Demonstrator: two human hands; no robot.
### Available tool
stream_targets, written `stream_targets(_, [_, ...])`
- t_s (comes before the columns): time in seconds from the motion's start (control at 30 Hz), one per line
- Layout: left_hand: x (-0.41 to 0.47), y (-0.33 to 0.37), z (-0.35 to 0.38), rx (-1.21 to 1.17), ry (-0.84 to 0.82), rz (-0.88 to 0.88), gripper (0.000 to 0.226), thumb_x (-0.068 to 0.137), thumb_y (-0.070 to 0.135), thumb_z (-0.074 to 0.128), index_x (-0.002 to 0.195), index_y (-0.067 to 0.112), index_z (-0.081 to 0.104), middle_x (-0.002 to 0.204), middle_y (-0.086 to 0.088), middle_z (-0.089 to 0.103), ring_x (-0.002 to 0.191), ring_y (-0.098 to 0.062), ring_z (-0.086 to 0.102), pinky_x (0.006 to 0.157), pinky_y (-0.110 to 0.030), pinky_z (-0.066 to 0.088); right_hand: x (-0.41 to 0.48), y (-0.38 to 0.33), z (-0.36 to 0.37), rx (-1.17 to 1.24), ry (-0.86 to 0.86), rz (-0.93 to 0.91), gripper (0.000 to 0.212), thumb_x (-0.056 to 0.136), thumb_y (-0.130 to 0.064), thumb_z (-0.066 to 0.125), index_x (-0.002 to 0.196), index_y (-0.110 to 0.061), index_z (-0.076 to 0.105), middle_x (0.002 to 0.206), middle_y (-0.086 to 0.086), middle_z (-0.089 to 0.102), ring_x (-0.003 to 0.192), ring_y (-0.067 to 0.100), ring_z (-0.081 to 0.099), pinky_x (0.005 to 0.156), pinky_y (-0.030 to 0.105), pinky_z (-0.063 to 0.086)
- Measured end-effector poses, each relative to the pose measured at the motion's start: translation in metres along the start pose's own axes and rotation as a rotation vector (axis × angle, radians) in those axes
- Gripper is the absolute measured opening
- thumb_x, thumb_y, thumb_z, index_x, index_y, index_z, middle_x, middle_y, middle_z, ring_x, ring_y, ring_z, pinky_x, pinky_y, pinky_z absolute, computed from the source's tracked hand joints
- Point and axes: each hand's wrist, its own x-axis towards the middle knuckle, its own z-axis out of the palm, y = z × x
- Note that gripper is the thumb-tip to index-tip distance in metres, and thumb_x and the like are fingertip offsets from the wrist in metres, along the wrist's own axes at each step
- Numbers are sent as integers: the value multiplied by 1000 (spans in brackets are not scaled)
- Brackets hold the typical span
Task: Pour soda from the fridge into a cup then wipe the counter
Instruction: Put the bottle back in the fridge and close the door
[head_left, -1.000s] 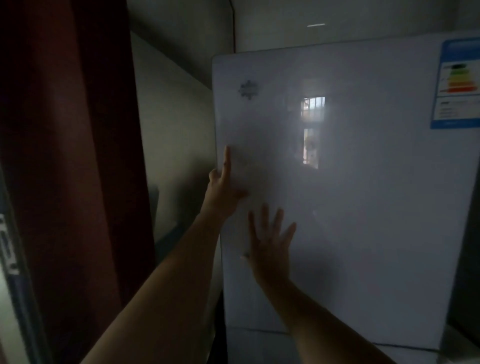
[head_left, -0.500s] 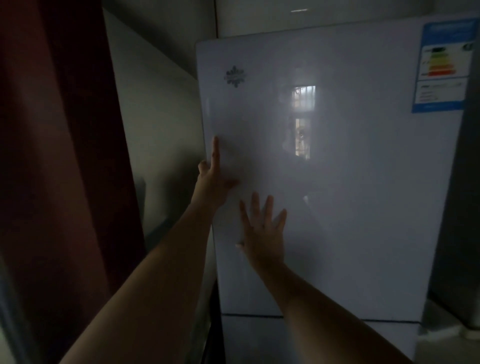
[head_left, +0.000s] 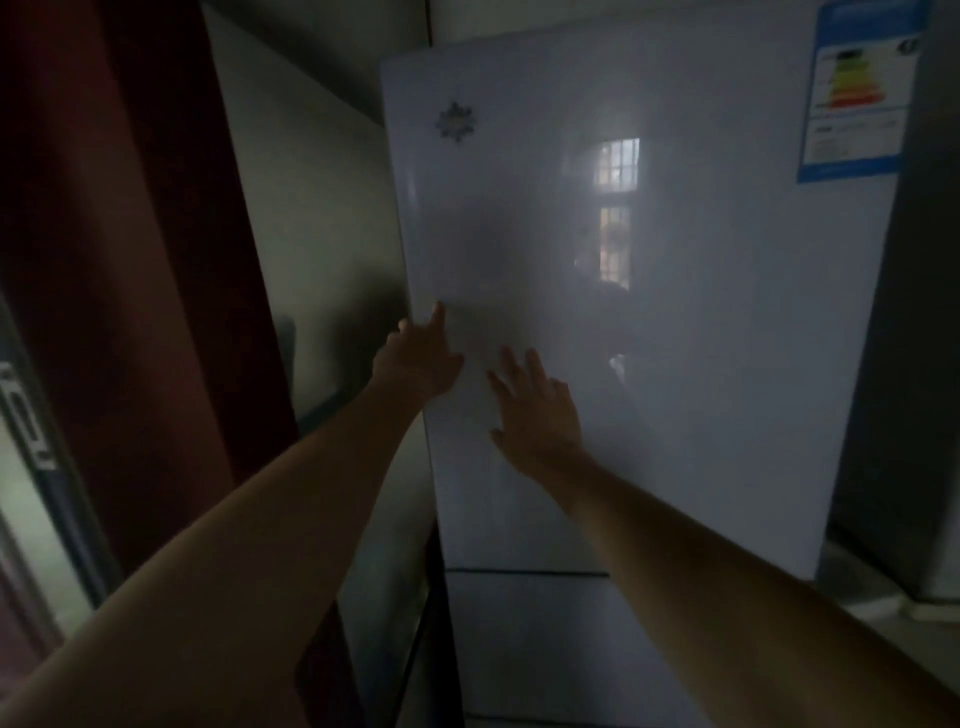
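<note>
Where the room lies dim, both hands (left (head_left: 422, 358), right (head_left: 537, 410)) spread empty on the fridge door (head_left: 675, 312).

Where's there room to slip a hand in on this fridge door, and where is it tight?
Free: the gap left of the fridge door, between its edge and the grey wall; the left hand is already at that edge. The door face right of the right hand is bare. Tight: between the two hands.
</note>
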Motion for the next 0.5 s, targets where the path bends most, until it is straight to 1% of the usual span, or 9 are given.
stream_targets(0.03, [-9, 0, -4, 44, -56, 29, 65, 92, 52, 50, 146, 19, 36, 139, -15, 47, 125, -36, 48, 103, -44, 43, -4, 0, -7, 19, -10, 6, 70, 95, -44, 50, 155, -22, 20, 165, 5, 6, 150, 30, 9, 116, 45, 23])
stream_targets(0.07, [-19, 1, -6, 64, -88, 65, 58, 93, 54, 48, 137, 16, 49, 138, -11, 51, 125, -33, 49, 104, -42, 43, -10, 1, -13, 48, -19, 24, 65, 97, -45, 46, 153, -20, 26, 161, 7, 22, 146, 30, 24, 113, 42, 26])
stream_targets(0.1, [-32, 3, -8, 57, -96, 96, 53, 93, 54, 48, 129, 15, 56, 135, -8, 55, 123, -30, 52, 103, -41, 44, -17, 4, -20, 86, -35, 52, 60, 98, -46, 44, 150, -19, 32, 154, 8, 37, 138, 29, 38, 109, 39, 31])
stream_targets(0.13, [-48, 5, -9, 11, -84, 112, 48, 93, 52, 50, 124, 16, 59, 130, -5, 58, 119, -29, 55, 101, -41, 45, -26, 7, -28, 131, -63, 84, 57, 99, -48, 41, 147, -18, 36, 146, 7, 47, 131, 28, 46, 106, 37, 34])
stream_targets(0.23, [-102, 13, -5, -141, -12, 126, 27, 93, 43, 55, 110, 24, 62, 106, 2, 64, 99, -20, 62, 88, -36, 51, -63, 24, -48, 255, -119, 133, 54, 100, -53, 39, 142, -21, 46, 140, 3, 54, 126, 24, 51, 102, 34, 38])
stream_targets(0.3, [-134, 18, -3, -101, -58, 126, 15, 94, 39, 52, 104, 31, 59, 93, 11, 57, 90, -13, 60, 78, -31, 50, -94, 36, -59, 281, -81, 129, 49, 98, -54, 43, 133, -22, 56, 131, 1, 62, 117, 23, 57, 95, 33, 44])
stream_targets(0.37, [-159, 21, 3, -49, -124, 117, 10, 95, 41, 50, 104, 38, 54, 88, 18, 48, 85, -7, 54, 74, -29, 45, -124, 48, -66, 354, -75, 134, 44, 97, -51, 47, 127, -21, 61, 124, 0, 66, 109, 22, 62, 88, 33, 49])
stream_targets(0.43, [-177, 25, 10, -59, -124, 98, 10, 94, 44, 51, 104, 44, 52, 83, 24, 44, 78, -3, 50, 73, -27, 42, -149, 61, -70, 415, -82, 141, 43, 97, -50, 50, 126, -22, 62, 123, -1, 66, 105, 20, 63, 85, 31, 51])
stream_targets(0.5, [-191, 33, 17, -138, -116, 86, 10, 92, 45, 54, 102, 45, 55, 84, 27, 49, 76, -1, 51, 73, -27, 43, -169, 73, -68, 438, -98, 159, 45, 96, -51, 51, 128, -22, 62, 125, -2, 65, 106, 18, 63, 86, 31, 51])
